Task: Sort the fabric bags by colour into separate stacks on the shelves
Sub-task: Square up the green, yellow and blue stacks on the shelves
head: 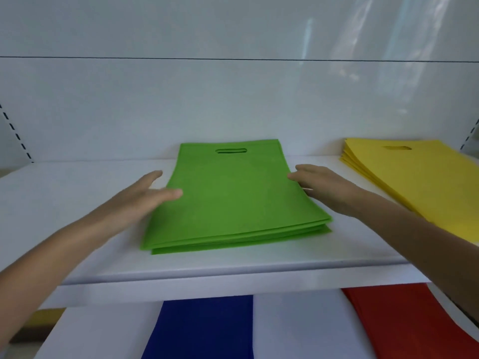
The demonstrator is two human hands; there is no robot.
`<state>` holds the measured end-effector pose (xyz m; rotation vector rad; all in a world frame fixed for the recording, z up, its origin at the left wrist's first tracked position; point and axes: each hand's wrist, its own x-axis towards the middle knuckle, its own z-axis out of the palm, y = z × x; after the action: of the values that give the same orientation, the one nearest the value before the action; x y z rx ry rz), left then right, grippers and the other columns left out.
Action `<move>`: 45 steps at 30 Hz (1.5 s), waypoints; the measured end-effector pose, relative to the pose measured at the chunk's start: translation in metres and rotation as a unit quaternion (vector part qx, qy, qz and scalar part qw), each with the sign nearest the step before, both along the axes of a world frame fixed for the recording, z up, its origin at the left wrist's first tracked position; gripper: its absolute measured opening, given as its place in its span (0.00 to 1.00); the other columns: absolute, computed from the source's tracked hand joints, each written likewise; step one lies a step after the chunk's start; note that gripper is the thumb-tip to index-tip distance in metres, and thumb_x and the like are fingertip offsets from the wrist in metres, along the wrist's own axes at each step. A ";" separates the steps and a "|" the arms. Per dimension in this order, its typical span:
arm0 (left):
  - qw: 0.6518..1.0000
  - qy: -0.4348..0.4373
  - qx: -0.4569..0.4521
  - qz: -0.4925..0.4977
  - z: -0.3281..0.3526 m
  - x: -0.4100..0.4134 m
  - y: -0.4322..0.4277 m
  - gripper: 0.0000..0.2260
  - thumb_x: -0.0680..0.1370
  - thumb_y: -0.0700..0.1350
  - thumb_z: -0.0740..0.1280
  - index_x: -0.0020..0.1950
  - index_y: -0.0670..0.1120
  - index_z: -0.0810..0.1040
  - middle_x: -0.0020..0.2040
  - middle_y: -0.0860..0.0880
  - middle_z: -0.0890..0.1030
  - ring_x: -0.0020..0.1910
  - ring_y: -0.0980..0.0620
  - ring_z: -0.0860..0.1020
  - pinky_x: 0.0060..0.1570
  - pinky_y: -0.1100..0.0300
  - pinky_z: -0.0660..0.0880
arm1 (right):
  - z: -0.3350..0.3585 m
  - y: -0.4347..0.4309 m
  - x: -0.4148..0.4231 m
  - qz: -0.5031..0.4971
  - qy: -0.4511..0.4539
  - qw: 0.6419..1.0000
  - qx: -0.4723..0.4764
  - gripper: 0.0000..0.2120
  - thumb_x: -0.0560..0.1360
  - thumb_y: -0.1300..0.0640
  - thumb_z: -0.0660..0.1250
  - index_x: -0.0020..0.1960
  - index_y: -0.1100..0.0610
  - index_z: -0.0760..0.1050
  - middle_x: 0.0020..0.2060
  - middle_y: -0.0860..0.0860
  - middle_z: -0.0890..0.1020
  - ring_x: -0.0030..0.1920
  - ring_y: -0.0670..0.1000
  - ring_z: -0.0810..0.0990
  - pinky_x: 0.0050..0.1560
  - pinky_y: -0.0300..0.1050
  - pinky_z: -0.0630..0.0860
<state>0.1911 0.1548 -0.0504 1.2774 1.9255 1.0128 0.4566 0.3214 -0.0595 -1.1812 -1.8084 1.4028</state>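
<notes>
A stack of green fabric bags [233, 195] with cut-out handles lies flat in the middle of the white upper shelf [77, 208]. My left hand [141, 200] rests with straight fingers against the stack's left edge. On the opposite side, my right hand [321, 185] touches the right edge with fingers extended. A stack of yellow bags [425, 177] lies at the shelf's right end. On the shelf below lie blue bags [204, 330] in the middle and red bags [404, 322] at the right.
The shelf's white back panel [233, 104] rises right behind the green stack. Slotted uprights [15, 136] flank the shelf at both sides. Something yellow [46, 316] shows under the shelf at lower left.
</notes>
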 end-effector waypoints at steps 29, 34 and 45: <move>0.919 0.389 -0.049 -0.037 -0.022 0.010 -0.015 0.54 0.51 0.75 0.56 0.75 0.57 0.49 0.66 0.50 0.71 0.64 0.48 0.68 0.55 0.55 0.68 | -0.020 -0.051 0.030 0.039 -0.106 0.967 0.227 0.28 0.53 0.39 0.72 0.53 0.39 0.75 0.50 0.29 0.73 0.50 0.25 0.73 0.50 0.19 0.66; 0.934 0.352 -0.024 -0.055 -0.025 -0.006 -0.018 0.54 0.49 0.83 0.53 0.73 0.62 0.55 0.60 0.51 0.74 0.58 0.49 0.71 0.53 0.56 0.70 | -0.021 -0.050 0.034 0.090 -0.091 0.968 0.215 0.30 0.56 0.39 0.77 0.56 0.37 0.73 0.63 0.38 0.69 0.59 0.21 0.63 0.55 0.16 0.60; 0.936 0.349 0.034 -0.033 -0.033 -0.019 -0.016 0.48 0.50 0.80 0.52 0.69 0.66 0.61 0.45 0.56 0.76 0.46 0.51 0.73 0.45 0.57 0.70 | -0.027 -0.049 0.029 0.056 -0.111 0.961 0.246 0.28 0.56 0.45 0.73 0.56 0.41 0.76 0.69 0.45 0.65 0.55 0.19 0.62 0.51 0.15 0.60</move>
<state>0.1721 0.1392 -0.0833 1.9118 2.3393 0.6323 0.4856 0.2727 -0.0862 -1.0086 -2.2407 0.8170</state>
